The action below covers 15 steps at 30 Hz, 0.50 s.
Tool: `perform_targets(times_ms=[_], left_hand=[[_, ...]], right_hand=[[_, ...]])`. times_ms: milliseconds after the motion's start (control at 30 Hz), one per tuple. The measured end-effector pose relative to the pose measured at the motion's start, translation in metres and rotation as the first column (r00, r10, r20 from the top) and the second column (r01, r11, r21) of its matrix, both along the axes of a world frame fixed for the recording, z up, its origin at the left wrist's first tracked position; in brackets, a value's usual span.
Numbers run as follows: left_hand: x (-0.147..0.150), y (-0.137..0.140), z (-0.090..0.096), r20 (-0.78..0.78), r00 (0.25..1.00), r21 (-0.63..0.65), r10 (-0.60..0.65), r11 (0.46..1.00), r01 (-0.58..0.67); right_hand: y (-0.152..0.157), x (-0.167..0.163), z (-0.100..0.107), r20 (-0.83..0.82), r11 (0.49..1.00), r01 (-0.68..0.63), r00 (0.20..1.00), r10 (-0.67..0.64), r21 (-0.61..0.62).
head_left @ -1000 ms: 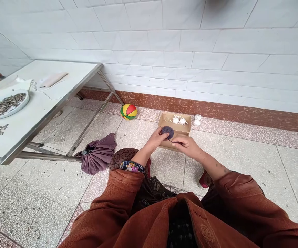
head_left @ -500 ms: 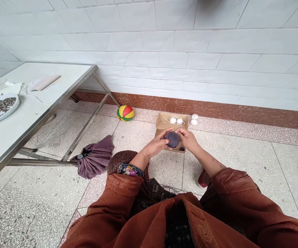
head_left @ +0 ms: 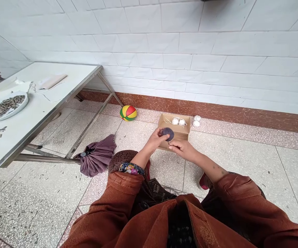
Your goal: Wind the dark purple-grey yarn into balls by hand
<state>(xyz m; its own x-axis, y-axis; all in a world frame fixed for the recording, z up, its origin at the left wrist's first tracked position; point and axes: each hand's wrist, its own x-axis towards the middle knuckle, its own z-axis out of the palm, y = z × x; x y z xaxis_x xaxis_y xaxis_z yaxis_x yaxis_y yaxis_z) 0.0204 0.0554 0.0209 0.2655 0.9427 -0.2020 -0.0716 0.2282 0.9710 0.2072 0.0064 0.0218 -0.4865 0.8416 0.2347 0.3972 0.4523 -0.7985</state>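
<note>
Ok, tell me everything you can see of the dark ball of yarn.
The dark ball of yarn is a muted purple-grey, roughly round, and looks like soft strand wound in many layers. The left hand holds it, with the thumb across its near side. A short strand runs from its lower edge to the fingers of the right hand. In the view it overlaps the open cardboard box. Its far side and underside are hidden.

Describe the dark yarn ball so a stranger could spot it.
Find the open box near the tiled wall. In front of it, the left hand holds the yarn ball, its strand running to the right hand. It is dark, unlike the white balls in and beside the box.
</note>
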Motion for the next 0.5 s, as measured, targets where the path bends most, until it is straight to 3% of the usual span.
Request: perform_targets(times_ms=[133,267,400,500], left_hand=[[0.003,-0.008,-0.001,-0.039,0.984,0.001,-0.176,0.984,0.176],[0.004,-0.014,0.004,0.136,0.92,-0.064,-0.366,0.924,0.377],[0.005,-0.019,0.014,0.384,0.82,-0.08,-0.425,0.869,0.488],[0.006,-0.018,0.017,0.448,0.814,-0.065,-0.369,0.895,0.441]], right_hand=[[0.01,0.012,0.014,-0.137,0.975,0.219,0.967,-0.214,0.026],[0.023,0.022,0.008,-0.188,0.9,0.433,0.881,-0.433,-0.044],[0.025,0.019,-0.012,-0.17,0.884,0.407,0.878,-0.448,-0.229],[0.021,0.01,-0.026,-0.121,0.89,0.367,0.904,-0.41,-0.27]])
